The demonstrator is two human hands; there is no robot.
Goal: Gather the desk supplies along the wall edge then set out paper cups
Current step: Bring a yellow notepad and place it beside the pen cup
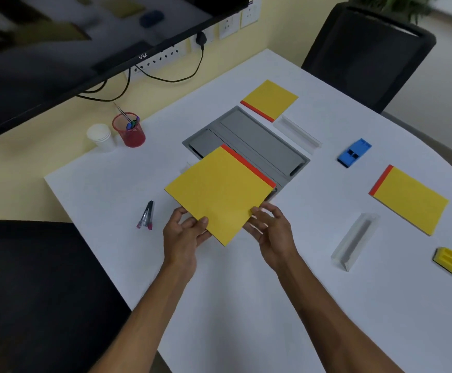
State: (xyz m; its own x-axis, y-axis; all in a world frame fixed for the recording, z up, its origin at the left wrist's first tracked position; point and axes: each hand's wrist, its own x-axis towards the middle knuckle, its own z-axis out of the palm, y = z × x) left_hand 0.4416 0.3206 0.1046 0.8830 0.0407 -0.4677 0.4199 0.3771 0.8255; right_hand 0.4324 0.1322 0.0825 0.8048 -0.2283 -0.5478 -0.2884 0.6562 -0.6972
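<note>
the only readable mark is "vu" on the monitor's bottom bezel (142,56).

Soft even room light on my white tabletop (246,305), faint shadows, dim corners, wide-angle bending at edges, slight blur throughout

Both hands, the left hand (186,232) and right hand (270,228), pinched a yellow notepad (218,193) by its near corners above the white table (246,305), near the paper cups (99,137).
</note>
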